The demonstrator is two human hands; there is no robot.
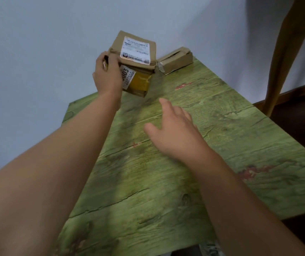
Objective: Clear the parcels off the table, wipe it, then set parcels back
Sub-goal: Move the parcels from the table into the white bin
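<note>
My left hand [107, 74] grips a stack of two cardboard parcels at its left side, above the far end of the green wood-grain table [166, 182]. The top parcel [135, 49] is brown with a white shipping label. The lower parcel [137, 83] has yellow tape and a label with large digits. A third brown parcel [175, 60] lies flat on the table's far corner, against the wall. My right hand [175, 130] hovers over the table's middle with relaxed fingers and holds nothing.
A pale wall [37, 52] runs along the table's left and far sides. A tan fabric strip [284, 52] hangs at the right over dark wooden furniture [299, 117]. The table's near edge sits at the bottom of the view.
</note>
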